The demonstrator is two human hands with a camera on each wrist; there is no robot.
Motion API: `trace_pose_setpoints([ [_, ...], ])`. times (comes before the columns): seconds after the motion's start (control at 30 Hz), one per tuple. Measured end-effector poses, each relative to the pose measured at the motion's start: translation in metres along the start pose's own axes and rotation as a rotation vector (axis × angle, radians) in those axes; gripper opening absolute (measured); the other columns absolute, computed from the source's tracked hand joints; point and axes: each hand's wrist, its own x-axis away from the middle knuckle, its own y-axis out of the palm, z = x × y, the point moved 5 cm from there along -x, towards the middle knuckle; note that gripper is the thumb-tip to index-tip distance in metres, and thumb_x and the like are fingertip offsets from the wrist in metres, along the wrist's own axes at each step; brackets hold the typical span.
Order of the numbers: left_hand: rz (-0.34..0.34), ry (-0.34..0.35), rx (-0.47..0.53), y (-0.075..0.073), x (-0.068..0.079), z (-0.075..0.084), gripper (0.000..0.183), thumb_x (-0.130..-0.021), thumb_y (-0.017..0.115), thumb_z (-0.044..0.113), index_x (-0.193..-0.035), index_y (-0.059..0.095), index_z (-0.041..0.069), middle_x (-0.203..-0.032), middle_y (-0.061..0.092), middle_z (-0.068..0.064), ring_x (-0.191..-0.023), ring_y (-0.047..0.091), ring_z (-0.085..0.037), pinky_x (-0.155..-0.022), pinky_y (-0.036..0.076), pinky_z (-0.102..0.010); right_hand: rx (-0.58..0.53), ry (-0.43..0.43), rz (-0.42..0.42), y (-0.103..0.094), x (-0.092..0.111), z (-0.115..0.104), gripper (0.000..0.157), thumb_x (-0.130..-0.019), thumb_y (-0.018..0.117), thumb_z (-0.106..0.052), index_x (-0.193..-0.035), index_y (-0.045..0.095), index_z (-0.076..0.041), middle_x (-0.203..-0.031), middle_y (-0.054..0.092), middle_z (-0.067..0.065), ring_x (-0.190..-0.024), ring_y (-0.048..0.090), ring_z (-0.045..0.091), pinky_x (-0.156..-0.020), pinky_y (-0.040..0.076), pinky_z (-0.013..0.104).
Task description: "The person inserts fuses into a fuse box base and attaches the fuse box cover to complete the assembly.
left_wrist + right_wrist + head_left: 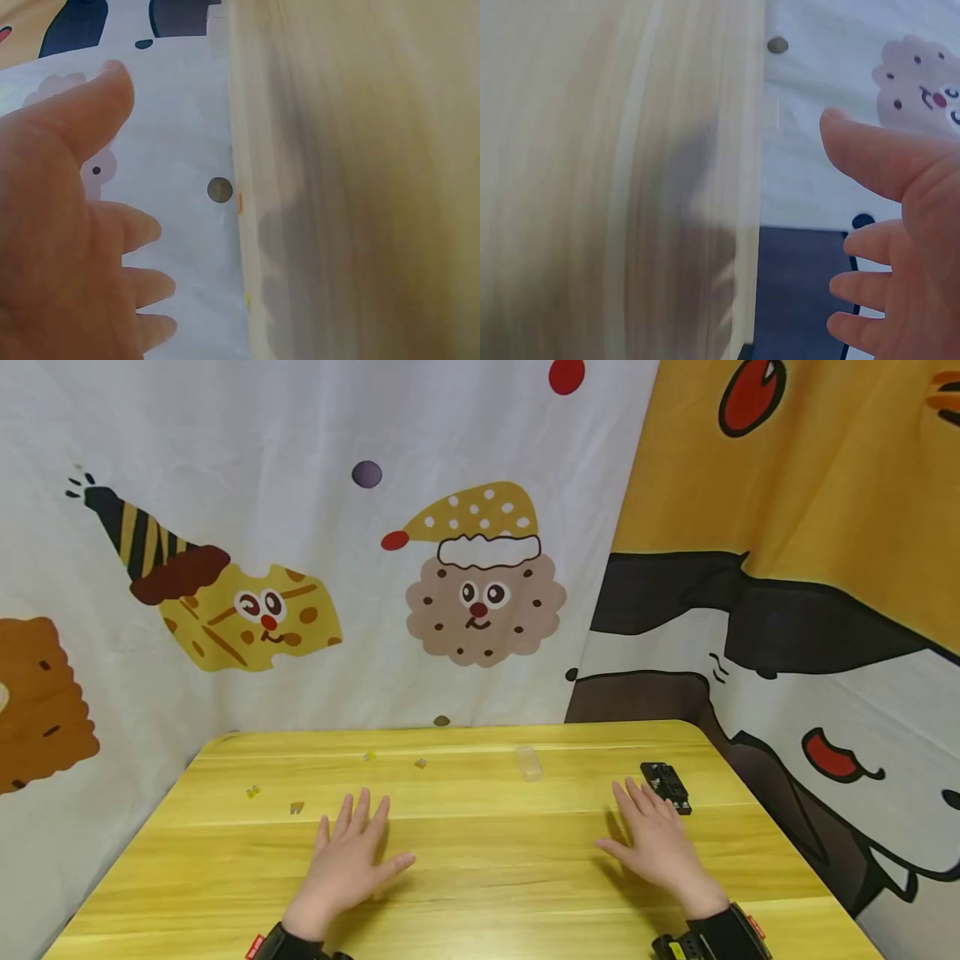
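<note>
Both hands are held over the wooden table with fingers spread and nothing in them. My left hand (348, 864) is nearest a small brown piece (297, 807) with a notched edge; a small yellow piece (252, 792) lies farther left. Beyond its fingertips are another yellow piece (369, 756) and another brownish piece (420, 763). My right hand (660, 852) overlaps the near end of a black, block-like object (662, 783) in the head view. Between the hands, toward the back, lies a clear plastic box (528, 764). Both wrist views show straight fingers and thumb, with shadows on the wood.
The table (495, 893) has pale yellow wood grain and rounded back corners. A white curtain (300, 410) with cartoon food prints hangs right behind it. On the right, a cloth (825, 485) with a large orange, black and white print hangs beside the table.
</note>
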Motion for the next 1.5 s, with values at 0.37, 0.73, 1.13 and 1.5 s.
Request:
trace_pose_setpoints([
  [0.37, 0.013, 0.046, 0.018, 0.0, 0.0, 0.008, 0.089, -0.085, 0.069, 0.057, -0.145, 0.044, -0.004, -0.152, 0.032, -0.029, -0.142, 0.022, -0.049, -0.109, 0.011, -0.07, -0.016, 0.136, 0.025, -0.006, -0.002, 0.047, 0.084, -0.086, 0.075, -0.039, -0.138, 0.041, 0.017, -0.14, 0.039, 0.04, -0.126, 0.038, 0.057, -0.103, 0.032, 0.064],
  [0.73, -0.027, 0.077, 0.074, 0.008, -0.008, 0.019, 0.087, -0.084, 0.07, 0.056, -0.143, 0.047, -0.005, -0.147, 0.039, -0.032, -0.14, 0.027, -0.05, -0.109, 0.015, -0.069, -0.037, 0.31, 0.005, -0.018, -0.002, 0.087, 0.089, -0.088, 0.07, -0.043, -0.137, 0.035, 0.022, -0.131, 0.039, 0.045, -0.116, 0.037, 0.063, -0.096, 0.033, 0.069],
  [1.13, -0.056, 0.093, 0.116, 0.022, -0.026, 0.038, 0.088, -0.084, 0.071, 0.056, -0.142, 0.047, -0.006, -0.146, 0.039, -0.033, -0.14, 0.028, -0.05, -0.11, 0.017, -0.067, -0.024, 0.5, -0.193, -0.01, -0.011, 0.113, 0.095, -0.085, 0.066, -0.059, -0.126, 0.042, 0.022, -0.117, 0.043, 0.044, -0.106, 0.041, 0.06, -0.081, 0.042, 0.067],
  [1.5, -0.06, 0.166, 0.148, 0.03, -0.038, 0.056, 0.09, -0.086, 0.07, 0.055, -0.142, 0.043, -0.011, -0.146, 0.039, -0.034, -0.138, 0.033, -0.048, -0.11, 0.029, -0.057, -0.031, 0.565, -0.238, 0.005, -0.02, 0.122, 0.09, -0.083, 0.07, -0.058, -0.116, 0.049, 0.023, -0.102, 0.045, 0.039, -0.095, 0.045, 0.054, -0.069, 0.046, 0.058],
])
